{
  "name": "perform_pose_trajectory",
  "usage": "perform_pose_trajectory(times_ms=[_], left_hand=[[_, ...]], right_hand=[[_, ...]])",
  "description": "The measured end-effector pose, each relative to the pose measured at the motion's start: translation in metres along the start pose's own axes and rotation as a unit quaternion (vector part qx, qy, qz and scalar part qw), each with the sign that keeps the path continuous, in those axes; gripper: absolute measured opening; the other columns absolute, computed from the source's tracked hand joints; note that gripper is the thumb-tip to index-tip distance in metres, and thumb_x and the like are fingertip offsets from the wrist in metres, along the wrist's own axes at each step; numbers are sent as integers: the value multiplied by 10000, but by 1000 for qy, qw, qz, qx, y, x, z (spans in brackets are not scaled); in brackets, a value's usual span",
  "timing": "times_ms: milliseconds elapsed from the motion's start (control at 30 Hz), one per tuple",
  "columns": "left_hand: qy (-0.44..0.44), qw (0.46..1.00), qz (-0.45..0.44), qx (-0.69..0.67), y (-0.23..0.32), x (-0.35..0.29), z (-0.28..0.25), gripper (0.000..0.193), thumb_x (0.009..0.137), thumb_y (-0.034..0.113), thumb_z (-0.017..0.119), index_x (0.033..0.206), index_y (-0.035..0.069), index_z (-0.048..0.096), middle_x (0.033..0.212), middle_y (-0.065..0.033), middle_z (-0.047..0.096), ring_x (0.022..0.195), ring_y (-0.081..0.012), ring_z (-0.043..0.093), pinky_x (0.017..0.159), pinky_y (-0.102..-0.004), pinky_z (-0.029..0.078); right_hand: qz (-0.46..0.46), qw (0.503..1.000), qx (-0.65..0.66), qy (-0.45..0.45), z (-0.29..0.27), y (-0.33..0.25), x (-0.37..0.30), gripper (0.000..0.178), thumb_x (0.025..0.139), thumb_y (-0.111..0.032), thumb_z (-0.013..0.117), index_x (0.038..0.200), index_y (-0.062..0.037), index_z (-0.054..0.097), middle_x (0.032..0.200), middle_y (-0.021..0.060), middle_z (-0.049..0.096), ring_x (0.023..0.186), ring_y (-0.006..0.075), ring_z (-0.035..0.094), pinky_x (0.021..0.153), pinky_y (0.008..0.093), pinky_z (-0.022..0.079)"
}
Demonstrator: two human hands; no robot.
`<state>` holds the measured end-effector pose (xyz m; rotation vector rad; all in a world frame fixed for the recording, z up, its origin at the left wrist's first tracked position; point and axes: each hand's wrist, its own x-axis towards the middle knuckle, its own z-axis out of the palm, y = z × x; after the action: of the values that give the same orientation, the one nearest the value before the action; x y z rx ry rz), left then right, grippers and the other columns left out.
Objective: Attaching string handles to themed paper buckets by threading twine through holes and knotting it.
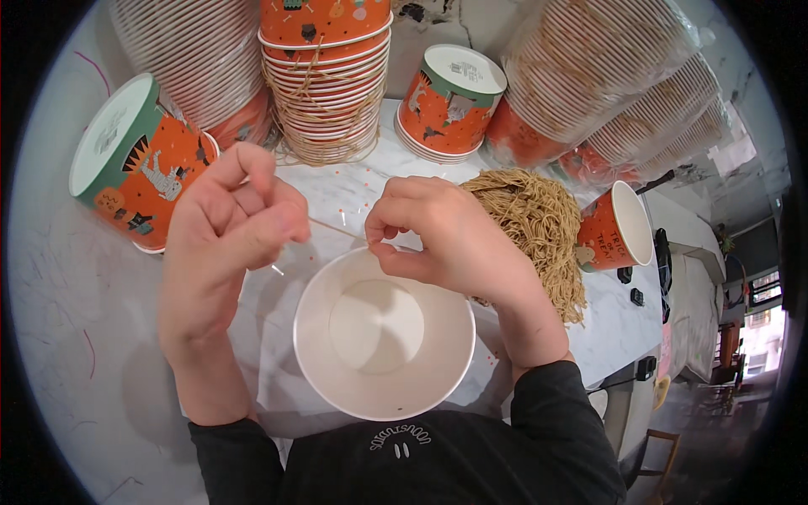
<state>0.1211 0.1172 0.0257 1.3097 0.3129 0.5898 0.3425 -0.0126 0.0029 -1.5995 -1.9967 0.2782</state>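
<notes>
A short length of tan string (337, 227) stretches between my two hands, above the far rim of a white paper tub (442, 353). My left hand (240, 206) pinches one end between thumb and fingers. The other end sits in the closed fingertips of my right hand (429, 227), palm turned down. The tub stands upright in front of me with its open mouth facing up, and a small dark spot shows near its near rim. Beside my right wrist lies a thick bundle of tan string (539, 236), partly covered by that hand.
Behind stands a tall stack of orange tubs (324, 93) with string draped round it. An upside-down orange tub (450, 105) and a tilted orange tub (139, 168) flank it. Plastic-wrapped stacks (589, 67) fill the back right. A small orange tub (602, 231) lies tipped at right.
</notes>
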Motion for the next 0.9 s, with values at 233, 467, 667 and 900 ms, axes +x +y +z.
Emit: perform_pose_trajectory(times_ms=[233,467,667,900], left_hand=[[-2,997,26,-73,4,-6,-2,224,907,82,660,1002,98,458,832,-56,617,658,-41,496,549,-175,325],[9,992,122,-25,31,-38,-4,182,812,41,592,937,62,462,666,-77,593,575,-73,505,518,-178,353],[15,996,70,43,23,-40,21,302,854,68,643,1115,-82,612,1050,-280,730,626,-46,546,609,-189,437],[37,990,95,98,13,-32,51,331,939,-49,596,1265,-100,586,1289,-227,666,1039,-182,692,897,-278,539]], right_hand=[[48,996,-68,-41,6,6,-3,200,788,-145,755,938,-36,680,887,120,649,849,340,650,728,434,518],[111,953,-152,238,9,27,11,243,868,-166,751,1044,-12,683,950,148,668,906,360,641,792,445,518],[23,969,238,54,-3,-30,-11,397,899,-280,788,1176,-35,645,884,94,654,702,173,629,615,333,510],[119,782,581,-194,17,-44,-10,246,1049,-262,591,1099,-28,649,789,5,657,651,64,606,585,225,494]])
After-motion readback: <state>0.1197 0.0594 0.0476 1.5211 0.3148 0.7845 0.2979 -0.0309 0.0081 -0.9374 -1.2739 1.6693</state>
